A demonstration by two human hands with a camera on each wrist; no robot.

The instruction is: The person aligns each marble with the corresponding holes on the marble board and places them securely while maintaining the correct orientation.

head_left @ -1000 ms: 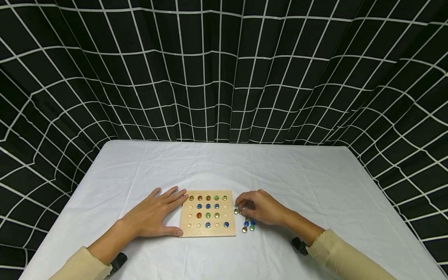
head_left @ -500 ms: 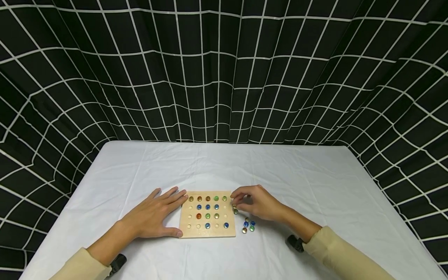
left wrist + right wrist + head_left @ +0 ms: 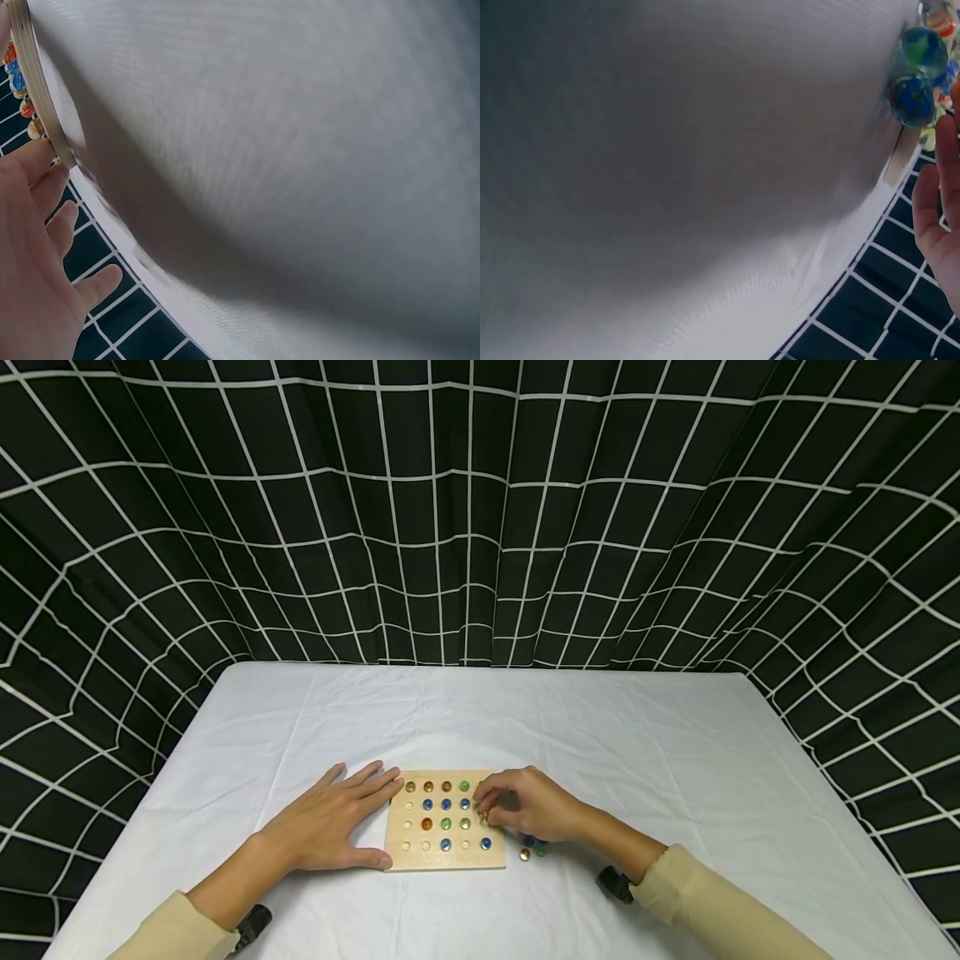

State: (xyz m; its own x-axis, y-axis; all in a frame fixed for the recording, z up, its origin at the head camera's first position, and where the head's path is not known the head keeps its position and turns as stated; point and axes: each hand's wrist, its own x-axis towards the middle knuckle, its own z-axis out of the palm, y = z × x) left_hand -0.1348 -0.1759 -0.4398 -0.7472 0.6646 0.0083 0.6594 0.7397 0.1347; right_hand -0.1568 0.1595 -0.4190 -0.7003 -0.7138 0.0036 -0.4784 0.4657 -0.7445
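Right hand (image 3: 525, 810) over the right edge of the wooden peg board (image 3: 446, 819), fingertips drawn together in a pinch on a small amber marble (image 3: 484, 817) held just above the right-hand column. Left hand (image 3: 330, 822) flat on the white tablecloth (image 3: 600, 735), fingers straight and slightly spread, fingertips touching the board's left edge, thumb along its near corner. Board roughly two-thirds filled, as judged: top row full, inner rows mostly set with amber, blue, green and one orange marble; several pale hollows unfilled, chiefly in the left column and near row. Loose marbles (image 3: 532, 847) remaining on the cloth just right of the board, partly hidden beneath the right palm. Head view alone gives the full layout and the pinch. Left wrist view adds only the board's edge (image 3: 37, 82) seen side-on with the straight fingers (image 3: 45, 202) beside it; right wrist view shows a green marble (image 3: 922, 45) and a blue marble (image 3: 909, 97) close up, pinch not visible there. Black grid curtain (image 3: 480, 510) behind.
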